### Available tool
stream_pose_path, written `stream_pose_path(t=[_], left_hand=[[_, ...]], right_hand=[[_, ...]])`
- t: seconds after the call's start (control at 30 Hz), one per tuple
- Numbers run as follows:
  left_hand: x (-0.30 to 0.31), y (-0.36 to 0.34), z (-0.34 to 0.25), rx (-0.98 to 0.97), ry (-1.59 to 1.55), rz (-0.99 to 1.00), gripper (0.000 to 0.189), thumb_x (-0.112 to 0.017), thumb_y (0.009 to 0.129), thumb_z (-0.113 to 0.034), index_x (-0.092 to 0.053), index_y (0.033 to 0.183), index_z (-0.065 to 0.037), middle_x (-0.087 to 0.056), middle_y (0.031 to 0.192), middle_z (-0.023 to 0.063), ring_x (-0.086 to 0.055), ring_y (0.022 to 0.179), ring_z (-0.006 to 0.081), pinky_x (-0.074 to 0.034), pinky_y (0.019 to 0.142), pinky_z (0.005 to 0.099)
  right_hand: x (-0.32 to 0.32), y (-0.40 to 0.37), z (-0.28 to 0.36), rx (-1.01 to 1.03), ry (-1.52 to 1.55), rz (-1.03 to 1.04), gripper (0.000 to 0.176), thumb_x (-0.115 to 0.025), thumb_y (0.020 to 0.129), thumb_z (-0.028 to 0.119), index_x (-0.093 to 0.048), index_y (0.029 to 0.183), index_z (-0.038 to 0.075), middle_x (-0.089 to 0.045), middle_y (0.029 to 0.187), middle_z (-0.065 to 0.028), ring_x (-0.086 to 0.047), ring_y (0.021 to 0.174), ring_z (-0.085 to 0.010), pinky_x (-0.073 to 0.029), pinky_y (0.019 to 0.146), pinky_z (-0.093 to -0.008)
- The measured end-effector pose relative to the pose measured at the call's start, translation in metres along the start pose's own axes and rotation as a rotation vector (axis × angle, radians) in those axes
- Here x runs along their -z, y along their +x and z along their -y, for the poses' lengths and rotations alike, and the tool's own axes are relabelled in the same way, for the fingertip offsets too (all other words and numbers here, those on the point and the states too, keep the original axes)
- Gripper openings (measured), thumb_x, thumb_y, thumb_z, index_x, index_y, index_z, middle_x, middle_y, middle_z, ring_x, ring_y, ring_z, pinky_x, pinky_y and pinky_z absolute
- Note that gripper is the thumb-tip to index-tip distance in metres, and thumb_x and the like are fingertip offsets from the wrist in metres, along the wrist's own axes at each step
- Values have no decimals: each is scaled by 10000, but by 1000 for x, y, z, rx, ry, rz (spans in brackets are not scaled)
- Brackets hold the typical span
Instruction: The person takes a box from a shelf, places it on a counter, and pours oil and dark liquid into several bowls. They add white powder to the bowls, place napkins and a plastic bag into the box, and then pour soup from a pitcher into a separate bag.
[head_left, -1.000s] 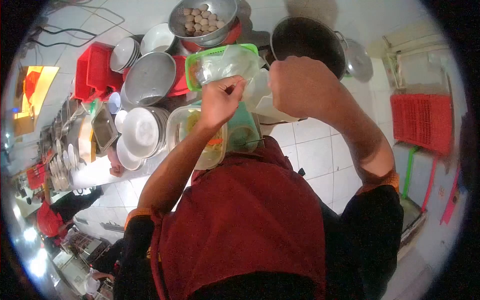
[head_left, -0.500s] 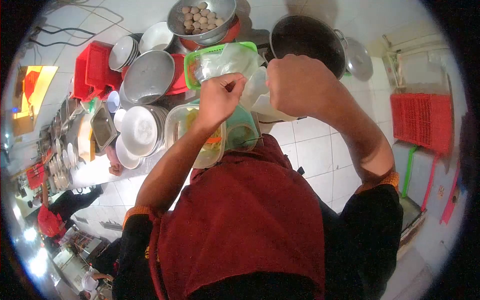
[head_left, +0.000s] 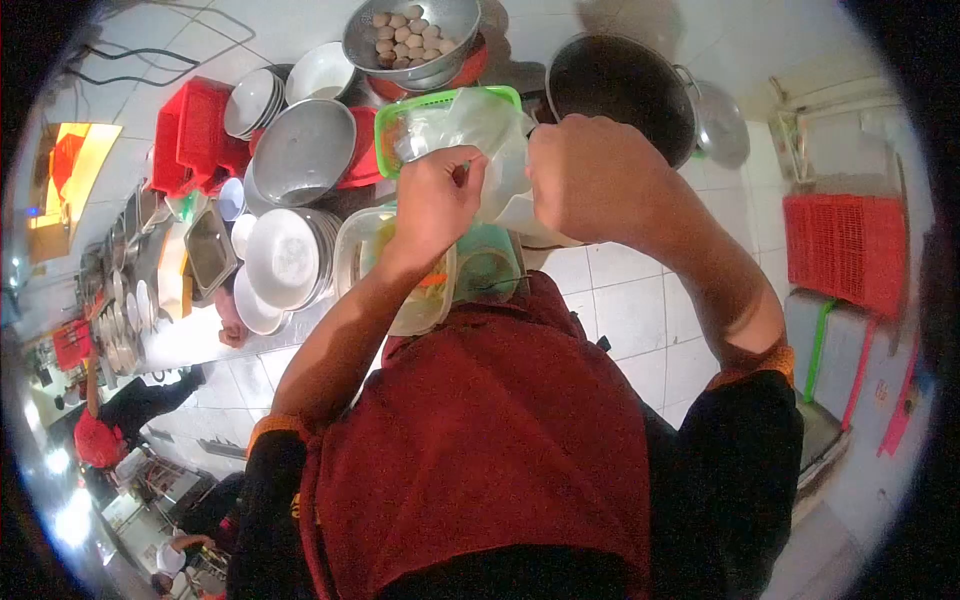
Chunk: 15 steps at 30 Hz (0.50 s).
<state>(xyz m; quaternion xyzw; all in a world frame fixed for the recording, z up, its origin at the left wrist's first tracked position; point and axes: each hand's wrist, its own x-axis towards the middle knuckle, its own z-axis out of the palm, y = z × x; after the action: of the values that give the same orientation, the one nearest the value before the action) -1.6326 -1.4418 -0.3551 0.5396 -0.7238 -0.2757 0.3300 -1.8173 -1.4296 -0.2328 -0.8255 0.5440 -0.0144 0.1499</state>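
Note:
My left hand [head_left: 436,200] is closed in a pinch above the food container, its thumb and forefinger together. My right hand [head_left: 590,180] makes a fist just to the right, knuckles up. A translucent plastic bag [head_left: 512,178] hangs between the two hands and appears gripped by both, though the fingertips are mostly hidden. Under my left forearm sits a clear tub [head_left: 350,250] with yellow, green and orange food. Beside it is a teal container [head_left: 488,262]. Behind the hands, a green basket [head_left: 450,97] holds more clear plastic.
A colander [head_left: 360,50] of round, brownish, egg-like items stands at the back. Right of it are a large dark pot [head_left: 620,95] and a lid [head_left: 722,130]. Stacked bowls [head_left: 285,255], a grey basin [head_left: 303,150] and red baskets [head_left: 190,140] fill the left. Other people work far left.
The view has shifted slightly, so the surroundings sit a little further right. Both hands keep nearly the same closed pose, with my right hand marginally nearer the left.

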Motion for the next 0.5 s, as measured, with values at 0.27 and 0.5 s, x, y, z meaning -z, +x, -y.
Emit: stream_pose_path(t=[0.27,0.5], left_hand=[[8,-1,1,-132,105,5,131,-676,857,-106,-719,910,6,-624,618,184,-597,489,236,-461,517,348],[13,-2,0,-29,2,34,122,-676,866,-95,-724,929,-2,-603,585,134,-554,481,172,-446,510,330]], right_hand=[[-5,2,3,98,18,-27,176,-613,712,168,-649,749,0,-654,718,-244,-676,701,-411,-558,648,-483],[-3,3,5,186,41,-77,187,-619,711,171,-633,753,-11,-651,725,-232,-670,697,-411,-560,651,-481]])
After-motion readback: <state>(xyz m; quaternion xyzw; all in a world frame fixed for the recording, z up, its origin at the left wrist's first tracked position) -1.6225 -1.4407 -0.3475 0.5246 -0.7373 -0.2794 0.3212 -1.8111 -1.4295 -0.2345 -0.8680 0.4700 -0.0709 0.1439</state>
